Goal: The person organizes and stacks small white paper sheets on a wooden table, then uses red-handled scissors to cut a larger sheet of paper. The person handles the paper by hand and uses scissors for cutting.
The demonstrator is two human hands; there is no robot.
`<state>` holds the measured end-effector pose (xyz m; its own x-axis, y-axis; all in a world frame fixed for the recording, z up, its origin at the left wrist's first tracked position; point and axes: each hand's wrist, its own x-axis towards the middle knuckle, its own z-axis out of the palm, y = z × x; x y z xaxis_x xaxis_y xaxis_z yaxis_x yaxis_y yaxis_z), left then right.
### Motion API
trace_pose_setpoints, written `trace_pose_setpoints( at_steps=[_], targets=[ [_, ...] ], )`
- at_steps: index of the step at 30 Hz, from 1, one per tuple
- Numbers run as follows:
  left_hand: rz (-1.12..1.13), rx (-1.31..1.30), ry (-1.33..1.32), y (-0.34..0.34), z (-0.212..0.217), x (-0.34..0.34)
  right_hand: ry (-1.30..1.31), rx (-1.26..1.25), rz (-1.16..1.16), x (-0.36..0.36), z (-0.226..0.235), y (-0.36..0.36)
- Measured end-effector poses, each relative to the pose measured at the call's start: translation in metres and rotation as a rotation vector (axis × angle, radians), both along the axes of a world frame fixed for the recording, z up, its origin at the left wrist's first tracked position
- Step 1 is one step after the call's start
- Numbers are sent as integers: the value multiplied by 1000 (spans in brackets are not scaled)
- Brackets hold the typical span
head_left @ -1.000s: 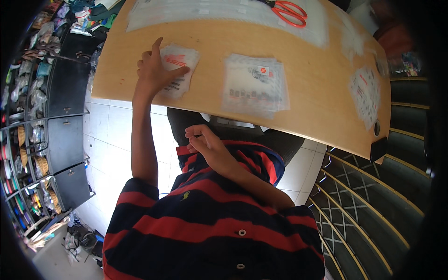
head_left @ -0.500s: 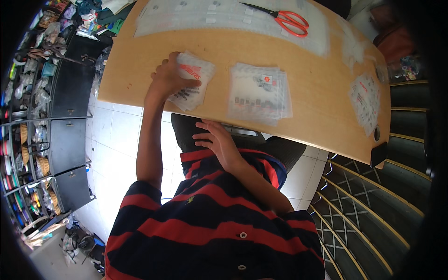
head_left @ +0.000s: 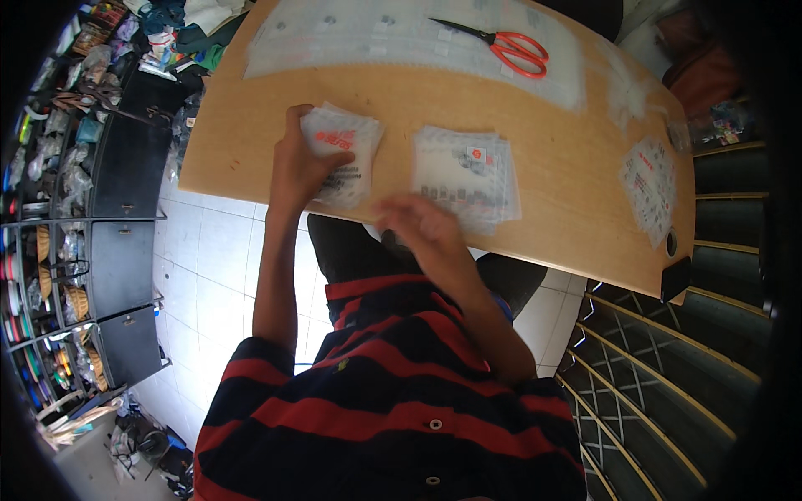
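Note:
My left hand [head_left: 298, 167] lies on a stack of clear plastic packets with red print [head_left: 344, 156] near the front edge of the wooden table [head_left: 568, 167], fingers wrapped around the stack's left side. My right hand [head_left: 415, 225] is blurred with motion at the table's front edge, just below a second, flatter stack of clear packets [head_left: 465, 171]. Its fingers look loosely curled with nothing in them. My striped red and dark shirt fills the lower part of the view.
Red-handled scissors [head_left: 505, 46] rest on a large clear plastic sheet [head_left: 376, 33] at the far side. More packets [head_left: 650, 188] lie at the right end. Dark shelves with clutter [head_left: 100, 192] stand at left, a metal grille [head_left: 660, 376] at right.
My right hand has risen from my lap to the table's front edge by the second stack. My left hand has stayed on the left stack. The view has tilted slightly.

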<state>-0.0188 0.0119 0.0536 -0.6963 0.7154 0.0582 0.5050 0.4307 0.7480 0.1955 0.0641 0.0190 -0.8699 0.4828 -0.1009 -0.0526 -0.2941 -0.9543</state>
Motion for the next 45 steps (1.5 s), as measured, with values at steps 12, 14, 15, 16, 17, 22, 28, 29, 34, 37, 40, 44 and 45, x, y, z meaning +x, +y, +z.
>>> trace_pose_setpoints(
  at_steps=[12,14,15,16,17,22,28,29,34,37,40,44,45],
  targets=[
    [-71,666,-116,4,-14,1,177,287,-131,-108,-33,64],
    [-105,771,-162,8,-9,1,238,295,-228,-115,-32,65],
    [-106,732,-211,6,-9,-1,217,296,-233,-115,-26,65],
    [-107,693,-262,4,-9,-4,197,299,-240,-113,-17,66],
    [-110,654,-312,2,-9,-5,176,301,-248,-113,-11,66],
    [-119,579,-268,-1,-32,-13,143,372,-176,-113,-8,68],
    [-75,648,-394,-2,-46,-12,153,389,-155,-119,-23,70],
    [-55,637,-397,-1,-45,-11,154,413,-148,-120,-22,70],
    [-26,534,-310,1,-46,-12,100,419,-159,-116,-18,71],
    [13,432,-273,-3,-58,-17,75,522,-186,-115,-23,73],
    [10,517,-184,-4,-59,-16,63,517,-180,-114,-13,74],
    [-75,394,8,-7,-50,-22,13,600,-183,-111,-21,81],
    [-72,364,-10,-8,-52,-23,-22,614,-173,-110,-19,80]
  ],
)
